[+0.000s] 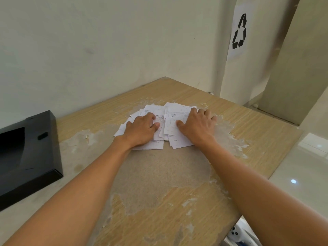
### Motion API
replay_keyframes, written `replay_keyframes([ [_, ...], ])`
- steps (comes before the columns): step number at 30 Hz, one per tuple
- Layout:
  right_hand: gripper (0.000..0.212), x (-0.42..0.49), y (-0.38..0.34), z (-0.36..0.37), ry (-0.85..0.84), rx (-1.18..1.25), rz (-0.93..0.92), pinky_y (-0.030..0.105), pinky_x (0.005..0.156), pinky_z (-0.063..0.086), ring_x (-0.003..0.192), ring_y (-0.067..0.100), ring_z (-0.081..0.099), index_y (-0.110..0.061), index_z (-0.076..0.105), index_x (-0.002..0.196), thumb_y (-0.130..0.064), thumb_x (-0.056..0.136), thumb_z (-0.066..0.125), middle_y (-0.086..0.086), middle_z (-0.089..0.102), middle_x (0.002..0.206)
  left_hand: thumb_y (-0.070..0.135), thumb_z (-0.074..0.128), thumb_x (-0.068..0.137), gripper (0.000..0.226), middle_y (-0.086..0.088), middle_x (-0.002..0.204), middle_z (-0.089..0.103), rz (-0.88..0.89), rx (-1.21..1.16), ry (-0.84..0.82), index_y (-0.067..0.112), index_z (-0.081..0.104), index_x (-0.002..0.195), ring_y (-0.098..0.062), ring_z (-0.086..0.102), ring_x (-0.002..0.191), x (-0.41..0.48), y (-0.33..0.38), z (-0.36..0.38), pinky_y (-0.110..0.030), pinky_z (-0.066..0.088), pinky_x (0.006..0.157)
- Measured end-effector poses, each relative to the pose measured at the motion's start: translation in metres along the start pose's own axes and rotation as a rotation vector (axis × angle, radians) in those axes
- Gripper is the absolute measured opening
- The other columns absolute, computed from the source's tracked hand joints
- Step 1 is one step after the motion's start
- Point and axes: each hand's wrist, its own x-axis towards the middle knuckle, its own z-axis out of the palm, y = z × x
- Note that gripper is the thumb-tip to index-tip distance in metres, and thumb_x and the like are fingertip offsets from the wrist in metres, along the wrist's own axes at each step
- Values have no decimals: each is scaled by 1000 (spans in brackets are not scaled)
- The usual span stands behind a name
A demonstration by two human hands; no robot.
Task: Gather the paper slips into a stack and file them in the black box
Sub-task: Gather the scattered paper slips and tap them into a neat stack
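Several white paper slips (pixel 174 119) with printed forms lie in a loose, overlapping heap on the far middle of the wooden table (pixel 248 125). My left hand (pixel 141 129) lies palm down on the left part of the heap, fingers curled onto the slips. My right hand (pixel 197 125) presses flat on the right part, thumb on a printed slip. Neither hand has lifted any slip off the table. The black box (pixel 35 157) lies flat at the table's left edge, well to the left of the slips.
The tabletop is worn, with a large patch of peeled veneer (pixel 159 174) in front of the slips. A wall runs behind the table. A white panel with a recycling sign (pixel 239 31) stands at the back right. Glossy floor shows to the right.
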Motion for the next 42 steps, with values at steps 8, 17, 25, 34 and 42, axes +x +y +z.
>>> replay_keyframes([
  [8, 68, 9, -5, -4, -58, 97, 57, 49, 104, 29, 131, 36, 36, -7, 47, 130, -59, 86, 49, 16, 51, 136, 50, 22, 99, 46, 6, 159, 21, 5, 96, -69, 47, 27, 145, -22, 11, 146, 7, 1, -2, -55, 10, 112],
  [17, 55, 17, -10, -3, -84, 108, 99, 47, 94, 37, 126, 36, 37, -5, 47, 126, -41, 86, 57, 17, 46, 134, 62, 23, 91, 77, -21, 144, 39, -366, 112, 295, 4, 38, 138, -37, 30, 135, -17, -5, 15, -56, 22, 110],
  [25, 52, 20, -13, 1, -86, 83, 100, 49, 96, 34, 131, 36, 31, -7, 49, 125, -41, 86, 52, 16, 44, 137, 75, 18, 85, 92, -18, 158, 12, -344, 38, 86, 11, 15, 150, -33, 3, 147, -26, -19, 21, -55, 7, 116],
  [34, 46, 16, -10, 10, -59, 5, 50, 46, 94, 31, 126, 36, 32, -18, 52, 125, -43, 89, 39, 17, 44, 134, 97, 41, 42, 134, -3, 161, 13, -158, -122, 112, 25, 13, 151, -21, 9, 148, -40, -64, -10, -53, 8, 118],
  [42, 47, 17, -10, 11, -57, -14, 47, 48, 96, 31, 128, 36, 31, -18, 52, 126, -44, 90, 39, 17, 43, 136, 92, 42, 57, 105, -20, 119, 55, -490, 285, 326, 4, 54, 113, -36, 48, 110, -44, -41, -14, -44, 37, 87],
])
